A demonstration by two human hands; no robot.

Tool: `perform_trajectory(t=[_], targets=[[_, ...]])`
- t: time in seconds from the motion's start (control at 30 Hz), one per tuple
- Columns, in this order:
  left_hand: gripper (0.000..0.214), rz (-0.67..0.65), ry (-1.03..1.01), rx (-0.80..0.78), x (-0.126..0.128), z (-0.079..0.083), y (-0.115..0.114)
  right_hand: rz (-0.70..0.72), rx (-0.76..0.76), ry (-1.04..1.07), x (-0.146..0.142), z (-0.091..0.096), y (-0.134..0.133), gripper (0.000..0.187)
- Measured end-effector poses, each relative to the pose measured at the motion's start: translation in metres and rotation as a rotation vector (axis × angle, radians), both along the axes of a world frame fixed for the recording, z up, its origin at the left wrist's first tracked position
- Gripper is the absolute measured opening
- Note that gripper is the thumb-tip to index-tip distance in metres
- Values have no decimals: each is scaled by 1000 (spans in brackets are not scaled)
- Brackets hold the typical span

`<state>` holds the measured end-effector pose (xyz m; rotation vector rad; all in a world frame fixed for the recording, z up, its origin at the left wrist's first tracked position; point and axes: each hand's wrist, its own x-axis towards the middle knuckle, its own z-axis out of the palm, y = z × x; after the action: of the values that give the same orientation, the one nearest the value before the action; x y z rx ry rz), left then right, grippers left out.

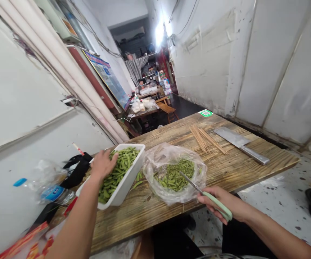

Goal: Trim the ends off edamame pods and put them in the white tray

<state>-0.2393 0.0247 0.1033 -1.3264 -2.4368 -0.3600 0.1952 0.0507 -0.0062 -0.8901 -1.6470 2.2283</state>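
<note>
My left hand (pixel 103 164) rests over a white plastic bin (pixel 130 181) of green edamame pods (pixel 125 158). Its fingers are spread on the pods at the left side, with nothing visibly gripped. In my right hand (pixel 222 201) is a pair of scissors (pixel 217 204) with pale green handles, its blades pointing up and left. They reach over a clear plastic bag (pixel 151 162) with rolled-open sides. Inside the bag lie small green cut bits (pixel 181 171) and some pods. A few loose pods (pixel 137 184) are on the wooden table between bin and bag.
A cleaver (pixel 239 142) and several thin wooden skewers (pixel 205 138) lie on the wooden table (pixel 155 212) beyond the bag. A water bottle (pixel 51 193) is at left. A green QR card (pixel 206 113) marks the far edge. A person (pixel 141 84) sits in the background.
</note>
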Motion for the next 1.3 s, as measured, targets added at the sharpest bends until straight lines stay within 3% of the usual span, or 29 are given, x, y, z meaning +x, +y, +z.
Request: perform_trajectory(t=[0.07, 0.1, 0.23, 0.33, 0.47, 0.6, 0.67, 0.83, 0.97, 1.17, 1.3], targets=[[42, -89, 66, 91, 34, 1, -3, -2, -2, 4, 0, 0, 0, 40], [35, -205, 6, 78, 55, 0, -4, -3, -1, 10, 0, -1, 0, 40], [8, -760, -603, -173, 133, -24, -2, 4, 13, 24, 1, -2, 0, 39], [12, -875, -823, -246, 163, -52, 8, 15, 12, 34, 3, 2, -3, 38], [14, -882, -811, -326, 167, -73, 25, 29, 7, 75, 6, 4, -5, 36], [9, -791, -808, -287, 168, -68, 31, 12, -27, 66, 8, 1, -6, 37], [4, -711, -960, -255, 173, -65, 29, 7, -21, 55, 9, 1, -6, 39], [24, -543, -1353, -203, 189, -63, 19, 16, 51, 40, 9, 8, -5, 42], [26, -472, -1476, -195, 198, -64, 15, 5, 75, 76, 5, 12, -5, 39], [28, -473, -1621, -193, 203, -64, 11, -26, 44, 94, 0, 10, -5, 38], [31, -432, -1694, -82, 206, -67, 13, -49, 87, 4, -2, 8, -4, 39]])
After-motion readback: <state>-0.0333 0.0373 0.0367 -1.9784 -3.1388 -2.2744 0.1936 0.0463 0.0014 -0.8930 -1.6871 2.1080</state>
